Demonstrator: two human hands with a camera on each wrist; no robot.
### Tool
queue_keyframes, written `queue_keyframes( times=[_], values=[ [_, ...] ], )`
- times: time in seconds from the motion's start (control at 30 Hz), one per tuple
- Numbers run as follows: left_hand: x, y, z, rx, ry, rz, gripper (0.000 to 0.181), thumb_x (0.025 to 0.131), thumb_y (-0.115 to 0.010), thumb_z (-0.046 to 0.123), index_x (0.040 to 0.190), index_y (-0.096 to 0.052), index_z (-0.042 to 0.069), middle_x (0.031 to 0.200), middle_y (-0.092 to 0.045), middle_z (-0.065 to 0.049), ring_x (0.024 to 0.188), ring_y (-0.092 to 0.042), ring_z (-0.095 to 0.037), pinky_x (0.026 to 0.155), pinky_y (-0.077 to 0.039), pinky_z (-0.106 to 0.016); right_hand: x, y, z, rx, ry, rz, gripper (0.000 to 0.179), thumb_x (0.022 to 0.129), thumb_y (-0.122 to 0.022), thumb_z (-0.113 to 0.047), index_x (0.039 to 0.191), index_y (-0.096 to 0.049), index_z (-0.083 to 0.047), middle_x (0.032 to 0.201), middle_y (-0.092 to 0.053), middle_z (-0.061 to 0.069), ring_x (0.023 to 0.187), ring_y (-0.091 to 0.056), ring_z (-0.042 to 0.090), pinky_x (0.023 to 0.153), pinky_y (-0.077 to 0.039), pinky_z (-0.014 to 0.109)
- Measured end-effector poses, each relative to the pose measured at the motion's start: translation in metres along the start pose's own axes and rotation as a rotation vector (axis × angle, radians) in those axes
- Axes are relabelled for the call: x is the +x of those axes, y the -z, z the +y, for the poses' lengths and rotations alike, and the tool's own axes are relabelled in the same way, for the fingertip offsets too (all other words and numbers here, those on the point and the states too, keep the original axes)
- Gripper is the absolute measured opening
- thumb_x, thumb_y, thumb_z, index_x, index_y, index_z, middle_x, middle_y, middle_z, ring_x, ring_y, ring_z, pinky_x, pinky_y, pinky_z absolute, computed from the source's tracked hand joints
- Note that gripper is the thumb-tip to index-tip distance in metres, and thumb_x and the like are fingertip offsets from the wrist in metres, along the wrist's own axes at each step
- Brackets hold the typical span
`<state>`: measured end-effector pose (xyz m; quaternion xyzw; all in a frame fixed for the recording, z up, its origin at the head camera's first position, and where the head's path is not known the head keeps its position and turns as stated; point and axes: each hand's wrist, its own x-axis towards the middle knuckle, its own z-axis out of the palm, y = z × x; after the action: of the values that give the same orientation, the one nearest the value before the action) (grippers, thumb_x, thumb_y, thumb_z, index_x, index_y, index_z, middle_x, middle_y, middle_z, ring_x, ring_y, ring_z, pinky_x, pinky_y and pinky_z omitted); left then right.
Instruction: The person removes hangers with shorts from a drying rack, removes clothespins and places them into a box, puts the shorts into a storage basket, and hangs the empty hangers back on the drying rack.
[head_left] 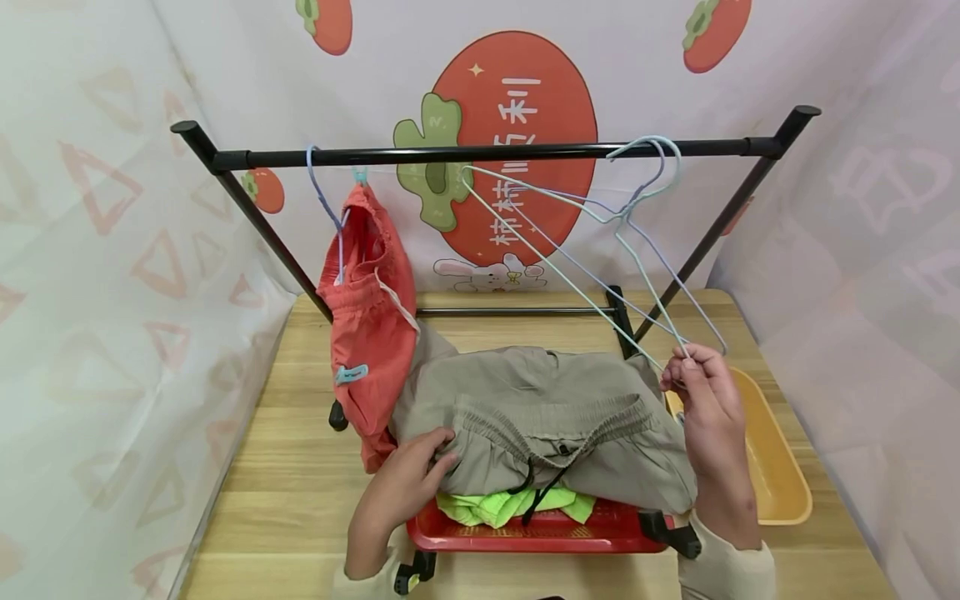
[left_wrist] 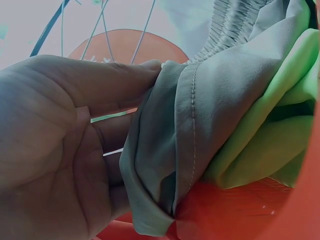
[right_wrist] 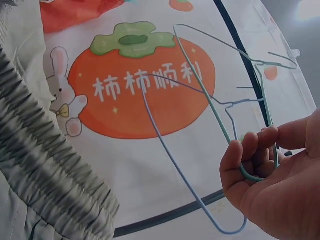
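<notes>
This looks like a fabric-walled booth; the building cannot be told. Printed cloth encloses three sides of a wood-grain table bearing a clothes rack.

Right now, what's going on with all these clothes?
A person's right hand holds a corner of a pale green hanger, which is hooked over the black rack with no clothes on it. Their left hand holds an edge of the grey pants, which lie over a red basket, on top of a bright green cloth. A red garment hangs near the rack's left end.
</notes>
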<state>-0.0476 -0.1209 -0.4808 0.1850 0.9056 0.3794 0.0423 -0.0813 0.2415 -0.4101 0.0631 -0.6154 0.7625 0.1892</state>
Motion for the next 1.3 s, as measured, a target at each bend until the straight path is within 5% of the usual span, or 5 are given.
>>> queue_keyframes(
  times=[0.57,0.93,1.3],
  values=[
    [0.002,0.003,0.003,-0.008,0.005,-0.02,0.019,0.102,-0.067,0.015,0.119,-0.066,0.006,0.116,-0.069,-0.008,0.106,-0.066,-0.026,0.092,-0.053,-0.051,0.015,0.0,-0.009,-0.074,0.037,-0.036,0.014,0.11,-0.042,-0.006,0.112,-0.054,0.001,0.094,-0.05,0.01,0.087,-0.049,0.021,0.077,-0.049,0.021],
    [0.002,0.001,0.001,0.003,-0.012,-0.037,0.022,0.102,-0.067,0.017,0.121,-0.065,0.005,0.118,-0.069,-0.009,0.108,-0.066,-0.028,0.093,-0.053,-0.05,0.024,-0.002,-0.016,-0.202,-0.022,-0.043,0.013,0.11,-0.044,-0.01,0.114,-0.054,-0.003,0.093,-0.052,0.009,0.087,-0.051,0.02,0.075,-0.05,0.02],
    [-0.002,0.002,0.002,0.007,-0.013,-0.035,0.025,0.102,-0.067,0.02,0.121,-0.065,0.003,0.118,-0.069,-0.011,0.11,-0.066,-0.03,0.094,-0.051,-0.052,0.035,-0.005,-0.022,-0.255,-0.008,-0.131,0.013,0.111,-0.042,-0.01,0.116,-0.053,-0.004,0.092,-0.049,0.011,0.084,-0.05,0.016,0.075,-0.049,0.02]
  ],
)
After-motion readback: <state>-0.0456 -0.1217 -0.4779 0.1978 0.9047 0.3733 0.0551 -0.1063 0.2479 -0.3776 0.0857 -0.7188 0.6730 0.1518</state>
